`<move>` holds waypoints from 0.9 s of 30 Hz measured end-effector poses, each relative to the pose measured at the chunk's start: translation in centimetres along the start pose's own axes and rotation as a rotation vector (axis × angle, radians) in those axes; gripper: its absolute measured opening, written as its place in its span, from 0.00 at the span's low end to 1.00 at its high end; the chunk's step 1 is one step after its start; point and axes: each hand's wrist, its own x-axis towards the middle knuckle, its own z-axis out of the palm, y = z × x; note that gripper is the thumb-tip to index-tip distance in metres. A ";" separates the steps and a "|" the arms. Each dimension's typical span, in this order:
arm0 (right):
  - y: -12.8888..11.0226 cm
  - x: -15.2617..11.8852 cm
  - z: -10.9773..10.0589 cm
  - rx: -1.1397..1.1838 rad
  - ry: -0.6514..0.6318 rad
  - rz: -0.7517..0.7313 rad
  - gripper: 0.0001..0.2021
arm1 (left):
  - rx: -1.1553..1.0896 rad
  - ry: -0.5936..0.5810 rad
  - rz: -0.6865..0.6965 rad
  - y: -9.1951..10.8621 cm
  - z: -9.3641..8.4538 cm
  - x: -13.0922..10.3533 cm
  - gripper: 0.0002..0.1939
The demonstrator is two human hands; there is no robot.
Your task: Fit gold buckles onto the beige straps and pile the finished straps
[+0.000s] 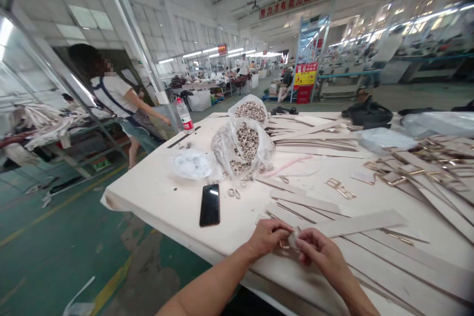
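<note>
Near the table's front edge, my left hand [271,237] pinches a small pale strap piece [294,238] with a gold metal buckle [284,244] beside its fingertips. From the right, my right hand [319,251] has its fingers closed on the same strap piece. Both hands nearly touch. Long beige straps [365,223] lie under and to the right of them. A pair of gold buckles [340,188] rests farther back on the table. The fingers partly hide the buckle.
A black phone [210,205] lies left of my hands. Behind it are an open plastic bag of small rings [244,145], a second bag [250,110] and a bottle [184,116]. Buckled straps [418,173] pile at right. A person [116,96] stands beyond the table's left side.
</note>
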 end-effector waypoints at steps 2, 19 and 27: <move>0.5 -0.5 0.5 0.120 0.092 -0.005 0.21 | 0.015 -0.032 0.018 0.4 0.2 -0.2 0.12; -0.1 -3.3 0.0 0.273 0.418 -0.093 0.27 | -0.326 -0.144 -0.031 1.7 4.0 -0.5 0.17; 0.8 -4.5 -0.7 0.452 0.388 -0.100 0.30 | -0.463 -0.144 -0.263 1.3 5.1 -0.8 0.20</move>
